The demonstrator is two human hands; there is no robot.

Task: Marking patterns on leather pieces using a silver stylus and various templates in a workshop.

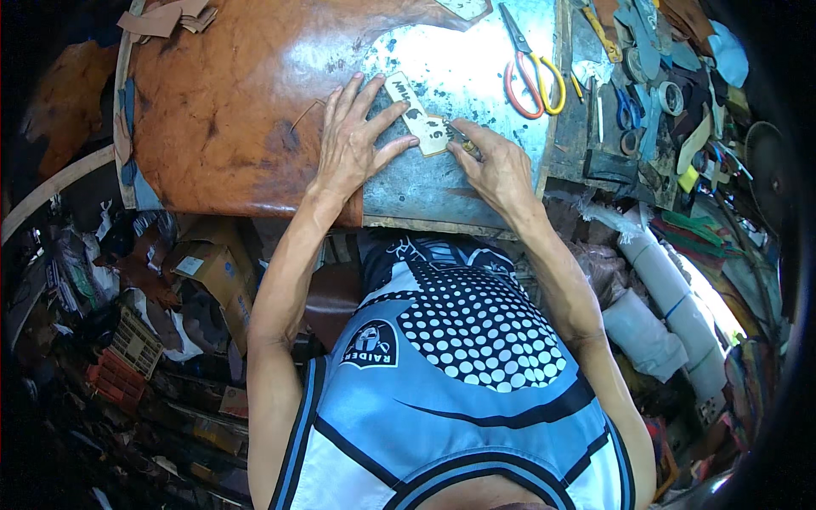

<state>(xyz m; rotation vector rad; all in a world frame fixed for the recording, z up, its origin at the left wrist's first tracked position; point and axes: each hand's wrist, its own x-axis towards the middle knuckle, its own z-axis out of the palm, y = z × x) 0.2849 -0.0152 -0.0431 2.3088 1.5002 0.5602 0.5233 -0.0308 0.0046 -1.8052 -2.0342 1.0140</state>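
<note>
A pale, stiff pattern piece [405, 95] with dark handwriting lies at an angle across the edge of the brown leather and the bare metal tabletop. My left hand [353, 132] lies flat, fingers spread, over the leather, with its thumb and fingertips pressing on the pattern piece. At the piece's right side, my right hand [495, 161] is closed round a slim metal-tipped tool [467, 146]. Its tip is close to the pattern's edge, and most of its handle is hidden in my fingers. I cannot tell whether it is a knife or an awl.
A large brown leather hide [229, 110] covers the table's left. Scissors [531, 72] with red and yellow handles lie on the metal sheet [493, 187]. Rightward are blue-handled scissors [627, 109], tape rolls [671, 99] and scraps. A cardboard box [217, 268] stands below left.
</note>
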